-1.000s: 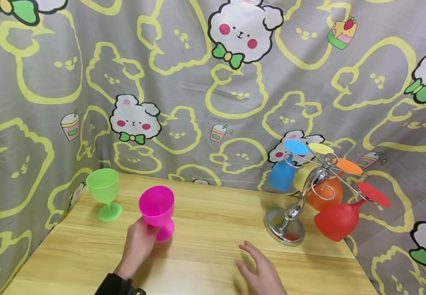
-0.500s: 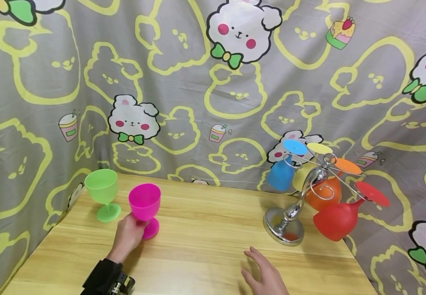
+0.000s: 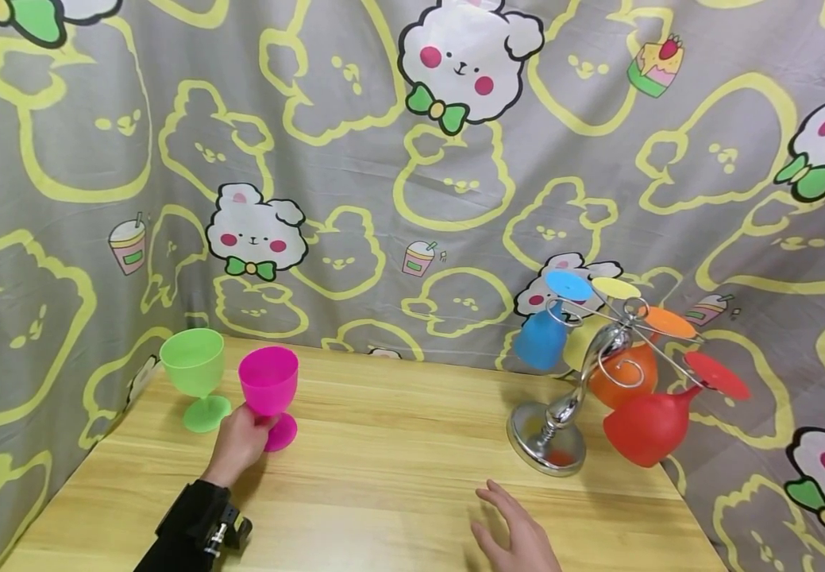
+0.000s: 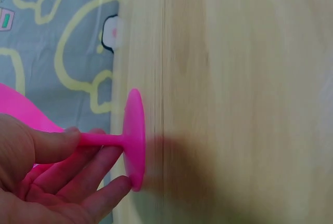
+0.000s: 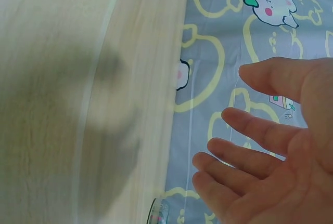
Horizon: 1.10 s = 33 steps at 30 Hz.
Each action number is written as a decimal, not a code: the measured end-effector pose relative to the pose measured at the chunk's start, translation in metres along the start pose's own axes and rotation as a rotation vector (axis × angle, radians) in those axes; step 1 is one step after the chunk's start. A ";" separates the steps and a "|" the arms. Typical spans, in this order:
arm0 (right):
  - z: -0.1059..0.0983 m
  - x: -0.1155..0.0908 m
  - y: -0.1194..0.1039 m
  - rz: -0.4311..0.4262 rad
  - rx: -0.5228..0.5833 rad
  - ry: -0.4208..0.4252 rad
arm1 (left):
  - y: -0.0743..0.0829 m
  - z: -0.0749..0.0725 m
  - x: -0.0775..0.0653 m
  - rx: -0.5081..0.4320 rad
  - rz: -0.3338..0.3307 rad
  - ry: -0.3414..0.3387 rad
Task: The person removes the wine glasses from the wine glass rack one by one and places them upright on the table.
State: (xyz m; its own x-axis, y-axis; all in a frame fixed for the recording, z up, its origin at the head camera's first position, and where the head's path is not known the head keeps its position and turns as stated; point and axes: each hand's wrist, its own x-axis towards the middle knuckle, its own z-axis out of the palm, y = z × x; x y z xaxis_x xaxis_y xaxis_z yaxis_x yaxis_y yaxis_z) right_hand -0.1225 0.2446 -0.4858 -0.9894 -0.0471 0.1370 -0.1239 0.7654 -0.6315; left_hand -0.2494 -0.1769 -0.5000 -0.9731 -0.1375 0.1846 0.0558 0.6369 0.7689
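A magenta goblet (image 3: 269, 380) stands upright in the grip of my left hand (image 3: 239, 443), at the left of the table. Thumb and fingers pinch its thin stem (image 4: 99, 140) in the left wrist view, just above the round foot (image 4: 135, 140). Right beside it, to the left, is a light green goblet (image 3: 194, 363) standing upright. My right hand (image 3: 515, 534) hovers over the front of the table with fingers spread and relaxed, holding nothing. The same hand (image 5: 270, 151) shows an unfilled palm in the right wrist view.
A chrome glass rack (image 3: 562, 413) with a round base stands at the right. Blue (image 3: 541, 338), yellow (image 3: 580, 342), orange (image 3: 626, 377) and red goblets (image 3: 648, 429) hang upside down from its wire arms. Behind the wooden table (image 3: 383, 445) hangs a grey patterned curtain (image 3: 355, 175).
My left hand has carried the magenta goblet leftward and slightly back, closer to the green one. The right hand has shifted only slightly and stays relaxed.
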 end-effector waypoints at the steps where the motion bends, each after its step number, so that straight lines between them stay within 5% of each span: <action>1: 0.000 0.000 0.000 0.000 0.002 -0.002 | -0.001 -0.001 0.002 0.002 -0.003 -0.006; 6: 0.004 -0.001 -0.001 -0.016 0.010 -0.005 | -0.003 -0.002 0.014 0.008 -0.030 -0.035; 13: 0.010 -0.002 -0.003 -0.038 0.019 0.007 | -0.013 0.000 0.028 0.030 0.001 0.021; 33: 0.010 -0.005 0.001 -0.020 0.022 -0.008 | -0.018 -0.006 0.033 -0.024 -0.061 -0.009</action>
State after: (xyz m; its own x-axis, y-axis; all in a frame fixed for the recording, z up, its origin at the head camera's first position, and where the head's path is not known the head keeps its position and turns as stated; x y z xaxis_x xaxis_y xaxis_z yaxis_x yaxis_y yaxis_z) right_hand -0.1189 0.2390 -0.4946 -0.9873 -0.0677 0.1436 -0.1453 0.7501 -0.6452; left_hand -0.2811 -0.1976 -0.5038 -0.9770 -0.1682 0.1313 0.0018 0.6090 0.7932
